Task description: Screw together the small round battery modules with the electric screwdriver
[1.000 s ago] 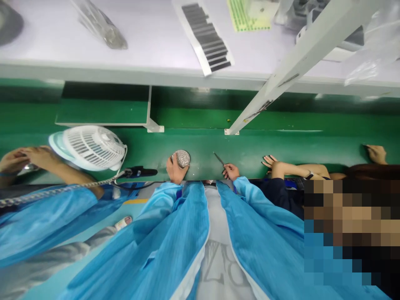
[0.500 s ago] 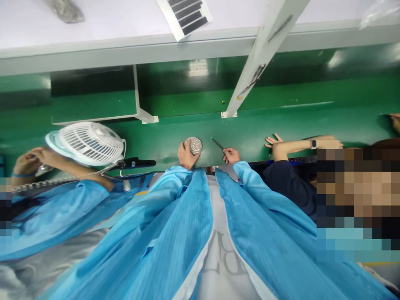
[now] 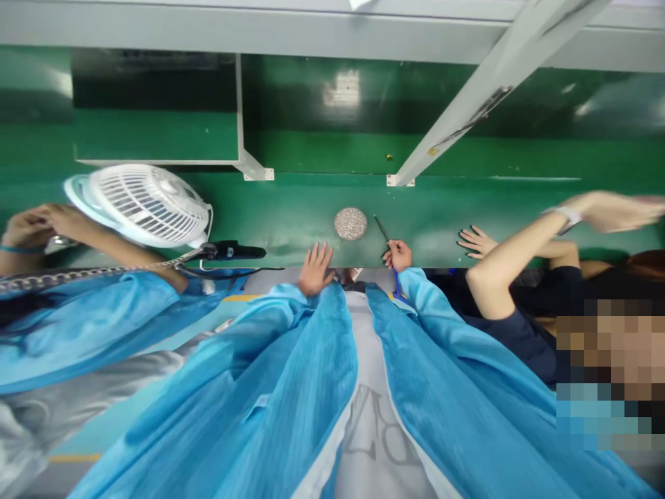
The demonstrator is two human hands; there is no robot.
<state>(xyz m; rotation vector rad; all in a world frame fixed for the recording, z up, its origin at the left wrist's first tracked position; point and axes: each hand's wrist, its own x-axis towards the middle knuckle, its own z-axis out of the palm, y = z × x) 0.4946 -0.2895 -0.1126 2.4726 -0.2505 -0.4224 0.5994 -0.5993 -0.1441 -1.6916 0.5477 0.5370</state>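
Observation:
A round, speckled silvery disc (image 3: 350, 224) lies flat on the green table, apart from both hands. My left hand (image 3: 315, 269) rests at the table's front edge, below and left of the disc. Its fingers are stretched out and hold nothing. To the right, my right hand (image 3: 398, 256) is closed around slim dark tweezers (image 3: 381, 226). Their thin tip points up and left, close to the disc's right side without touching it. The disc's fine surface detail is too small to make out.
A white fan (image 3: 150, 204) stands at left, its dark handle on the table. Grey posts, one at right (image 3: 451, 118), rise from the table towards a shelf edge (image 3: 312, 38). Co-workers' hands are at far left (image 3: 31, 225) and right (image 3: 476, 242); another raised hand is blurred.
My left hand has let go of the disc and drawn back to the table edge, opening its fingers. My right hand keeps the tweezers. A neighbour's arm at right has lifted, and the view has tilted down.

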